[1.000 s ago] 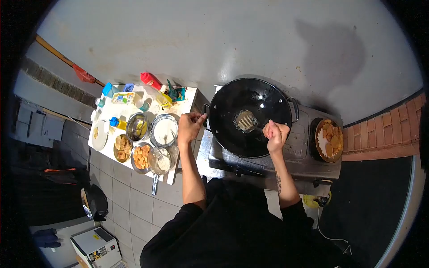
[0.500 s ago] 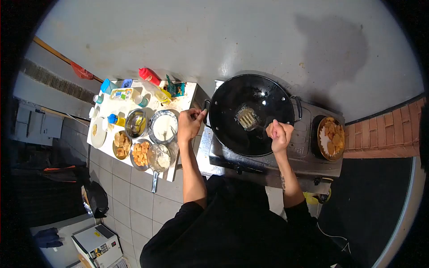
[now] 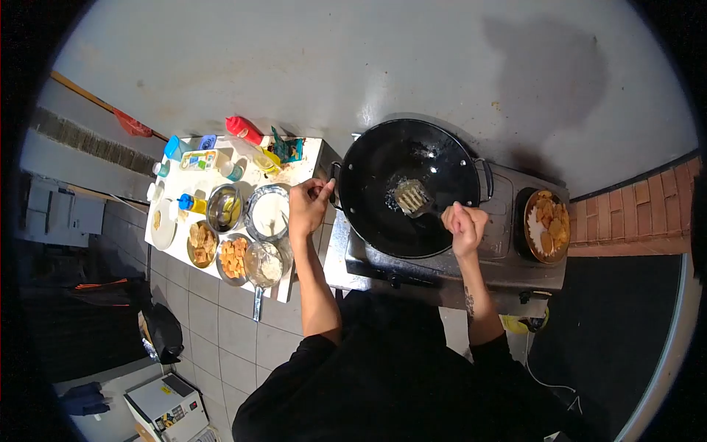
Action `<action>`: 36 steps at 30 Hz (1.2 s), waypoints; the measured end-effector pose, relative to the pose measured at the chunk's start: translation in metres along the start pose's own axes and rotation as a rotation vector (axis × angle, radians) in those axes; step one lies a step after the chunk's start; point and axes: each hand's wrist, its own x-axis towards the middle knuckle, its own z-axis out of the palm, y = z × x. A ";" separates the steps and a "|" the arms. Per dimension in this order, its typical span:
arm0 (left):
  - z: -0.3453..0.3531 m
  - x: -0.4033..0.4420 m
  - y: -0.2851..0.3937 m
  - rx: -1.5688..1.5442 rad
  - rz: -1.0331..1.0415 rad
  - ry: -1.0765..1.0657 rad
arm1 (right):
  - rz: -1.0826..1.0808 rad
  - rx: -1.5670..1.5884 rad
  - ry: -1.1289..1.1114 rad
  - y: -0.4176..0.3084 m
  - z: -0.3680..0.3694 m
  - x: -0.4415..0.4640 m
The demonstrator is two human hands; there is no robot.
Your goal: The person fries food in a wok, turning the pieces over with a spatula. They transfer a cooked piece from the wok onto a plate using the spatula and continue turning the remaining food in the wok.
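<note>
A large black wok [image 3: 383,228] sits on the stove [image 3: 508,221], with a little bubbling liquid at its bottom. My left hand [image 3: 308,206] is closed on the wok's left handle [image 3: 335,184]. My right hand [image 3: 465,225], above the wok's right side, is wrapped round the handle of a slotted spatula [image 3: 412,197]. The spatula's head rests in the middle of the wok, in or just over the bubbling liquid. Most of its handle is hidden by my fist.
On the right burner stands a plate of fried pieces [image 3: 546,227]. The white table [image 3: 283,291] at left holds bowls of cut orange pieces [image 3: 233,258] and white batter [image 3: 269,214], a strainer [image 3: 263,267], a red squeeze bottle [image 3: 244,130] and other bottles. A wall rises behind the stove.
The spatula's head has shifted slightly right within the wok, and my right hand has turned a little with it. My left hand stays at the wok's handle.
</note>
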 end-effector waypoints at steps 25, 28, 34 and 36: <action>0.000 -0.006 -0.002 0.011 -0.007 -0.004 | 0.024 0.007 -0.012 -0.001 -0.004 -0.001; -0.002 -0.009 0.002 0.023 -0.039 -0.011 | 0.065 -0.016 0.066 -0.010 -0.012 0.005; 0.002 -0.005 0.005 0.085 -0.107 0.003 | 0.014 0.015 -0.011 0.009 0.001 0.012; 0.004 -0.005 -0.004 0.030 -0.069 0.031 | 0.034 0.011 -0.044 -0.001 -0.002 0.006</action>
